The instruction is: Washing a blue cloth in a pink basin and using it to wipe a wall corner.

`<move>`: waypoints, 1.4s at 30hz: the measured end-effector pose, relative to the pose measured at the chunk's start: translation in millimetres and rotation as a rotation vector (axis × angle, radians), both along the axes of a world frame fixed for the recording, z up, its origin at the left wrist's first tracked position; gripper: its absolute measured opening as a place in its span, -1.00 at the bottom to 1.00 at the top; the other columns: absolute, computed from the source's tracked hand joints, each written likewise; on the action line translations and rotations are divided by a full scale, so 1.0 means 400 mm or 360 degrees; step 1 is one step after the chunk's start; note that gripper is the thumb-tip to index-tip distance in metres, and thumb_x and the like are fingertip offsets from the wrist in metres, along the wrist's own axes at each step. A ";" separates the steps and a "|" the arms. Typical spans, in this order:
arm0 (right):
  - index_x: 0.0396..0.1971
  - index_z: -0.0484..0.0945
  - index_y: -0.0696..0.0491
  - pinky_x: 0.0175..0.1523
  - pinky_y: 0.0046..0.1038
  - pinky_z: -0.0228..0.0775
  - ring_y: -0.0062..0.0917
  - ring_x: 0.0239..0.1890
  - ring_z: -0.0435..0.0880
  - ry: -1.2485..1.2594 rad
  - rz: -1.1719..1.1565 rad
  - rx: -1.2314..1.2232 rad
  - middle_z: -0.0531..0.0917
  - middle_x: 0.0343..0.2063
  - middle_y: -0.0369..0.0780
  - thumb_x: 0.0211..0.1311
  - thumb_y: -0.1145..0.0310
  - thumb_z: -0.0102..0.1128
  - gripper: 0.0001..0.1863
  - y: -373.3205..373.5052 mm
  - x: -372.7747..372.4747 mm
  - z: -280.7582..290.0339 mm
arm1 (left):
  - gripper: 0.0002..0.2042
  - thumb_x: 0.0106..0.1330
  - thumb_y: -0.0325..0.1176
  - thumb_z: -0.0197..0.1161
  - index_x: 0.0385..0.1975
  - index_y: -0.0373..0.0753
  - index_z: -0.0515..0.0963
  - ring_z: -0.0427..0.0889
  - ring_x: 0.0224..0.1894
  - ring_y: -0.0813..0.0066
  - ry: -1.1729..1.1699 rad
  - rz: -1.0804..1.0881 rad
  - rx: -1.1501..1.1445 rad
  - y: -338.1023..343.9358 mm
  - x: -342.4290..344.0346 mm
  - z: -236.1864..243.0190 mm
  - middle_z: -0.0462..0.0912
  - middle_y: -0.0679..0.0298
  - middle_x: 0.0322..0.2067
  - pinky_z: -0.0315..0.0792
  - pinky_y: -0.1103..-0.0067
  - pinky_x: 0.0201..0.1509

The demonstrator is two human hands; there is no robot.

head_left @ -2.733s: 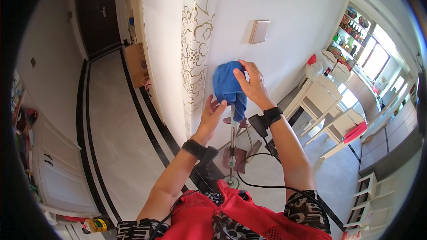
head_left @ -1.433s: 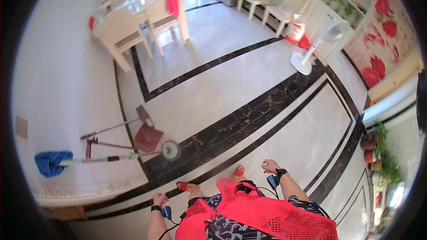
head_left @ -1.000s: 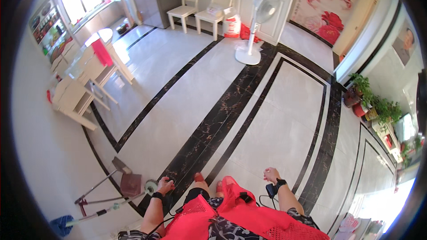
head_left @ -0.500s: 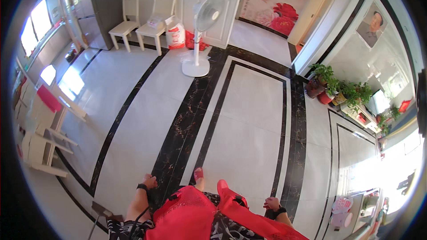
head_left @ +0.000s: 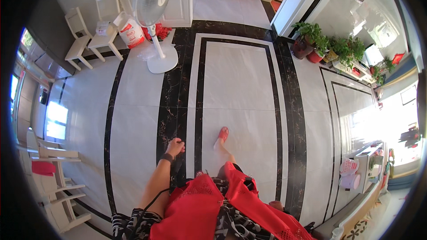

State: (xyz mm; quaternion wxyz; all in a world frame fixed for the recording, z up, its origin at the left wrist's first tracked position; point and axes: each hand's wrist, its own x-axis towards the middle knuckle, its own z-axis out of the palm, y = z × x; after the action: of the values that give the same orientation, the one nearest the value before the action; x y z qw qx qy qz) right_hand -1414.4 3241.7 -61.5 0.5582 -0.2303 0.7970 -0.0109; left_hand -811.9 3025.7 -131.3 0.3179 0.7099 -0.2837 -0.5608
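My left hand (head_left: 177, 146) is ahead of my body over the tiled floor (head_left: 235, 80), its fingers loosely curled with nothing visible in them and a dark band at the wrist. My right hand (head_left: 275, 205) shows only in part beside the red vest (head_left: 187, 204), its fingers hidden. Below, a foot in a red sandal (head_left: 223, 135) steps forward onto a pale tile inside a black border. Neither hand appears to touch an object.
A white standing fan (head_left: 162, 61) is ahead-left, beside bags (head_left: 132, 33) and chairs (head_left: 76, 46). More chairs (head_left: 46, 155) line the left. Potted plants (head_left: 311, 35) stand ahead-right by a doorway (head_left: 289, 6). A low cabinet (head_left: 369, 164) with pink containers is at the right.
My hands have let go of the blue cloth on the upright pole. I have turned right and walked forward; the mop and broom have left view and the fan is nearer.
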 end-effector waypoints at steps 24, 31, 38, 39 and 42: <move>-0.14 0.48 0.15 -0.36 -0.40 0.49 -0.41 -0.54 0.67 -0.0349 0.1287 -0.1348 0.65 -0.49 -0.08 0.19 0.28 0.11 -0.69 -2.137 0.691 0.019 | -0.59 0.31 -0.24 0.10 0.08 -0.24 0.20 0.68 -0.35 0.23 0.0354 0.0948 0.0488 -0.905 0.452 -0.100 0.60 0.09 -0.27 0.52 0.41 -0.47; -0.19 0.52 0.17 -0.55 -0.49 0.44 -0.51 -0.59 0.63 -0.0088 0.0212 -0.0401 0.61 -0.52 -0.18 0.19 0.30 0.07 -0.72 -2.192 0.405 -0.119 | -0.75 0.27 -0.31 0.08 -0.15 -0.31 0.39 0.67 -0.41 0.22 0.0171 0.0774 0.0493 -1.448 0.551 -0.038 0.61 0.08 -0.34 0.52 0.41 -0.49; -0.23 0.51 0.17 -0.58 -0.44 0.47 -0.38 -0.52 0.69 0.0004 -0.0246 -0.0093 0.63 -0.46 -0.13 0.21 0.30 0.02 -0.74 -2.263 0.361 -0.120 | -0.84 0.25 -0.30 0.12 -0.33 -0.25 0.48 0.62 -0.55 0.47 -0.0079 0.0095 0.0169 -2.068 0.545 -0.044 0.61 0.20 -0.50 0.43 0.64 -0.58; -0.24 0.51 0.19 -0.57 -0.43 0.48 -0.36 -0.51 0.69 -0.0038 -0.0239 -0.0068 0.63 -0.45 -0.12 0.21 0.30 0.02 -0.73 -2.293 0.364 -0.135 | -0.84 0.25 -0.29 0.12 -0.35 -0.25 0.49 0.63 -0.54 0.48 -0.0105 0.0029 0.0110 -2.159 0.509 -0.020 0.61 0.22 -0.50 0.43 0.65 -0.56; -0.27 0.52 0.22 -0.54 -0.44 0.51 -0.38 -0.54 0.67 -0.0214 -0.0018 -0.0112 0.63 -0.52 -0.11 0.19 0.30 0.09 -0.74 -2.491 0.371 -0.164 | -0.83 0.26 -0.28 0.13 -0.33 -0.25 0.50 0.63 -0.52 0.47 -0.0093 -0.0115 0.0130 -2.382 0.444 0.045 0.61 0.21 -0.49 0.45 0.65 -0.51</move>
State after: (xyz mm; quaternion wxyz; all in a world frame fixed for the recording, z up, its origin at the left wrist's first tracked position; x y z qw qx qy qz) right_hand -1266.2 2245.2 -126.9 0.6019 -0.2440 0.7582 -0.0575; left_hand -634.4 2072.7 -113.2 0.2599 0.7276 -0.2952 -0.5620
